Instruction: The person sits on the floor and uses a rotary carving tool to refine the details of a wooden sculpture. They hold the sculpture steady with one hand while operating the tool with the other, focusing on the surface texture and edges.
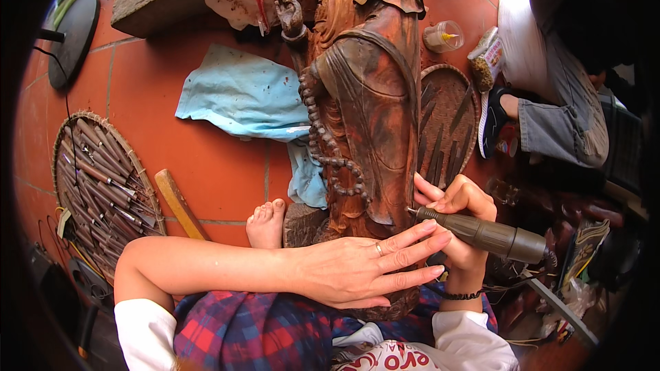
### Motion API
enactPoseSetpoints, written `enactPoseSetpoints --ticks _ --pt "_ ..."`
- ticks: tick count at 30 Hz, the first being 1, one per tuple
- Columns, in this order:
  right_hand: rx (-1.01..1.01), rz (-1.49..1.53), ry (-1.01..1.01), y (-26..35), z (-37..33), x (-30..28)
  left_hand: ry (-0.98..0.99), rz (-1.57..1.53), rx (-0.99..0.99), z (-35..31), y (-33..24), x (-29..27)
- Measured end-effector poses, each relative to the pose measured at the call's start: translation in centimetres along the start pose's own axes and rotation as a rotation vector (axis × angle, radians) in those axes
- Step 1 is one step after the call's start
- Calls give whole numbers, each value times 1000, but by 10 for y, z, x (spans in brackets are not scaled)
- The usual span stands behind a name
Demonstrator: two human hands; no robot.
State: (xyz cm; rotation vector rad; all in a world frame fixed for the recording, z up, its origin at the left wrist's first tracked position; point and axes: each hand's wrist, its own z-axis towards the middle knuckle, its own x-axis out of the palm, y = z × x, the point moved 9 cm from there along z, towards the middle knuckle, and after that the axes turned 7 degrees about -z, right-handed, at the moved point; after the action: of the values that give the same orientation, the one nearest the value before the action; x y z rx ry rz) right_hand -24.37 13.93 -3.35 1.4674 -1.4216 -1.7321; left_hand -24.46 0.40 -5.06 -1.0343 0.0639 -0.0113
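A carved brown wooden statue (381,110) lies lengthwise before me, with draped robes, a small raised hand and a long string of carved beads. My left hand (364,268) reaches across its near end, palm down with fingers stretched out. Those fingertips come close to the front of a dark green rotary carving tool (491,235); whether they touch it I cannot tell. My right hand (467,199) is closed around the tool, its thin tip pointing at the statue's lower right edge. A wooden block (302,224) sits under the statue beside a bare foot.
At left is a round basket (161,199) full of wood-handled chisels, near a wooden mallet or stick (180,205). A blue cloth (237,93) lies left of the statue. At right stand a basket of dark files (474,134), a plastic jar (443,36) and another person's leg (557,130).
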Motion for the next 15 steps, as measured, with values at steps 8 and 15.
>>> enactPoseSetpoints --ticks 8,15 --pt "59 46 -120 -5 -1 -2 59 83 9 3 2 2" --pt "7 -22 57 5 5 0 112 84 14 1 -1 13"
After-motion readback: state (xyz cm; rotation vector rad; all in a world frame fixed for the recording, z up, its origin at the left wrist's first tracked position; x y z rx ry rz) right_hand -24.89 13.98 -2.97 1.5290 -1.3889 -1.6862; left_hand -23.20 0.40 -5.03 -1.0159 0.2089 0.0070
